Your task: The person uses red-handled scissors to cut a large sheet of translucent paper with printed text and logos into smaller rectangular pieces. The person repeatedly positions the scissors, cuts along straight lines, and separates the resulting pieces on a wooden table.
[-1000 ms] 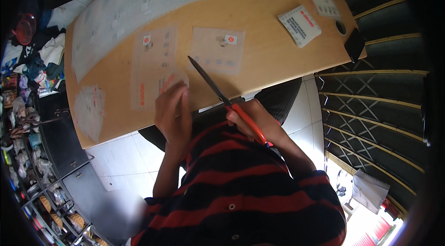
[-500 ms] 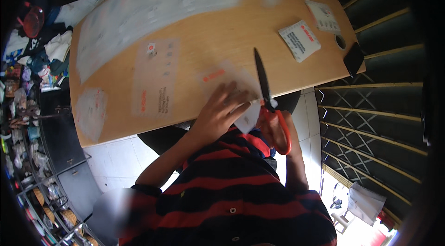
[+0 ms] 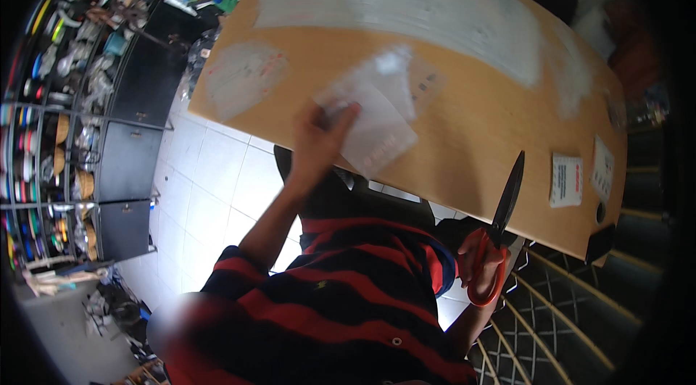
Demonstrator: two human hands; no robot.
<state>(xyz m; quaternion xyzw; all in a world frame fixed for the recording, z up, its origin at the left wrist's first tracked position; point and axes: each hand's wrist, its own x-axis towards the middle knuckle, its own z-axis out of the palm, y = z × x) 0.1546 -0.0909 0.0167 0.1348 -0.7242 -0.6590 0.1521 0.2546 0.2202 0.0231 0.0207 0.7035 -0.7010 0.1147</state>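
From where I stand, the translucent sheet [image 3: 384, 140] lies just right of the left hand [image 3: 322, 135], slanting over the near part of the table [image 3: 464, 146]. That hand is much the nearer one; the scissors [image 3: 510, 200] are well apart, off to the right, their long axis pointing away from the body and leaning a little right, blades together. The left grip looks pinched on the sheet's left side, thumb uppermost, though blur hides the fingers beneath. The right hand [image 3: 480, 262] has its grip curled round the red handles, touching no sheet.
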